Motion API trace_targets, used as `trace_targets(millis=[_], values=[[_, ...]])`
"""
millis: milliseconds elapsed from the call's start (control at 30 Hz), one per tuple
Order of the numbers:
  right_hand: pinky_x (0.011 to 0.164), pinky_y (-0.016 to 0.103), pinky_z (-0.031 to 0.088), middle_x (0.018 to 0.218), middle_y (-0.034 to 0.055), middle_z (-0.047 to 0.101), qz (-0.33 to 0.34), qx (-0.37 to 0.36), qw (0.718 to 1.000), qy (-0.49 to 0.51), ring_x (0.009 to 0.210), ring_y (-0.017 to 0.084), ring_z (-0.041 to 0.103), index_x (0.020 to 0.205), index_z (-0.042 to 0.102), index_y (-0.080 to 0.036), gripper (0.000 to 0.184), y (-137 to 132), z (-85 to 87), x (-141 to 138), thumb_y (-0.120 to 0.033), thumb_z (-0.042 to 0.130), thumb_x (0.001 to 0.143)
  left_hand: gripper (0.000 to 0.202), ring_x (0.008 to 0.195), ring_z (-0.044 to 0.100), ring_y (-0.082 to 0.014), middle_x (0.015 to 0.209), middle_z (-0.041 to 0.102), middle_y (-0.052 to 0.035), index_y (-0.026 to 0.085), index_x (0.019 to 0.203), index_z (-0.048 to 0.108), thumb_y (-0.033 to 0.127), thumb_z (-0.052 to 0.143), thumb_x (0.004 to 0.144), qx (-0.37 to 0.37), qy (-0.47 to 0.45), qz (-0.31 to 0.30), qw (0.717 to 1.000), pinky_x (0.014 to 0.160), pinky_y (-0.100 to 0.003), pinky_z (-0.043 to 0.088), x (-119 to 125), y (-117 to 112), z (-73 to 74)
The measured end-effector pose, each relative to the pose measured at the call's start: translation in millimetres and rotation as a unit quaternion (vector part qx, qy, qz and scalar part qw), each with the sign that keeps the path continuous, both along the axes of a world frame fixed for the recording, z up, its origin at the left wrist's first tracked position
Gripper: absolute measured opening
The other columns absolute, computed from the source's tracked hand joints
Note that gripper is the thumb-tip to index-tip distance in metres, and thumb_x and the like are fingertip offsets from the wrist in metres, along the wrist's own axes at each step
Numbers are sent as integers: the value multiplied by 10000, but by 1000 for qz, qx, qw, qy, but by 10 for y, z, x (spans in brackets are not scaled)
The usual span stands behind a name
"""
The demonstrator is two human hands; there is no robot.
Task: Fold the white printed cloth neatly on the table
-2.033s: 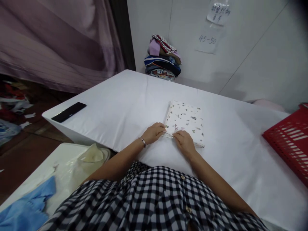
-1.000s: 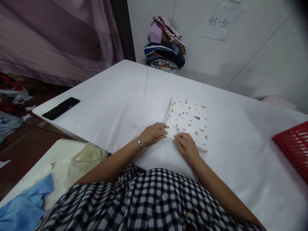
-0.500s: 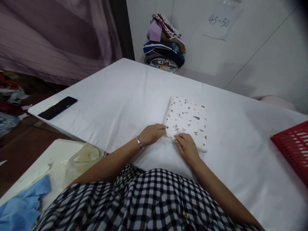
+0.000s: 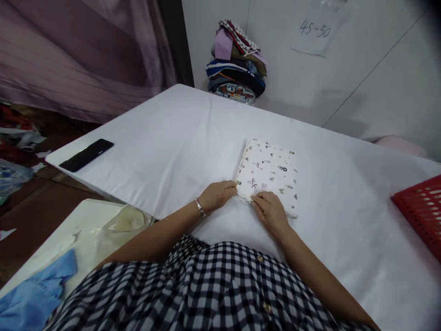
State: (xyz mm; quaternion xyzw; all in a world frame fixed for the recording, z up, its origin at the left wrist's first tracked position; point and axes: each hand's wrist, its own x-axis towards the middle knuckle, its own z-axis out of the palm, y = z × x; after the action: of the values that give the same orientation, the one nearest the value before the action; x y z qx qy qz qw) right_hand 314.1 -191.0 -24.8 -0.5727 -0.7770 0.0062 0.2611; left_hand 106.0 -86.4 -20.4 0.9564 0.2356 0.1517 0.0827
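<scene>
A folded white cloth [image 4: 272, 172] with small printed figures lies on the white-covered table [image 4: 179, 142] in front of me. Its near edge shows several layers. My left hand [image 4: 218, 194], with a bracelet at the wrist, grips the cloth's near left corner between thumb and fingers. At the middle of the near edge, my right hand [image 4: 270, 210] pinches the layers, fingers on top; its thumb is partly hidden.
A phone [image 4: 86, 155] lies at the table's left corner. A red plastic basket [image 4: 418, 207] stands at the right edge. Folded clothes [image 4: 237, 62] are stacked beyond the far edge by the wall. At lower left, a white surface holds a blue cloth [image 4: 39, 292] and a clear container [image 4: 129, 220].
Both hands keep their hold on the cloth's near edge, which now looks flatter and more even. The whole view has shifted very slightly.
</scene>
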Motion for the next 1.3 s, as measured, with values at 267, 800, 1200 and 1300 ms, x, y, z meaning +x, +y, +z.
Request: trace_targets(millis=[267, 800, 1200, 1300], values=[[751, 365, 423, 951, 92, 601, 7, -13, 1000, -12, 875, 216, 510, 1047, 627, -176, 246, 2, 35, 11, -230, 441, 896, 244, 937, 572, -130, 1084, 594, -36, 197, 1019, 579, 319, 396, 914, -20, -30, -15, 999, 760, -244, 472, -43, 0, 5], [789, 342, 454, 922, 56, 640, -29, -33, 994, 96, 873, 190, 559, 928, 678, -232, 258, 22, 131, 290, -325, 439, 894, 212, 860, 577, -116, 1172, 514, -17, 239, 983, 572, 383, 516, 839, -86, -45, 57, 994, 689, -233, 473, -25, -70, -31], [682, 307, 455, 812, 13, 612, -345, -120, 899, 243, 698, 164, 558, 1341, 409, -194, 672, 325, -73, 1131, -398, 560, 718, 211, 935, 563, -156, 1261, 472, -27, 245, 1013, 549, 190, 448, 836, -53, 1, 126, 991, 746, -270, 474, 238, 393, -96], [688, 324, 455, 773, 23, 616, -386, -65, 893, 223, 672, 163, 546, 1275, 488, -142, 580, 346, -49, 1220, -280, 507, 712, 242, 906, 568, -154, 1221, 495, -35, 227, 1026, 555, 155, 465, 812, -53, -41, 101, 993, 783, -283, 470, 399, 668, -158]])
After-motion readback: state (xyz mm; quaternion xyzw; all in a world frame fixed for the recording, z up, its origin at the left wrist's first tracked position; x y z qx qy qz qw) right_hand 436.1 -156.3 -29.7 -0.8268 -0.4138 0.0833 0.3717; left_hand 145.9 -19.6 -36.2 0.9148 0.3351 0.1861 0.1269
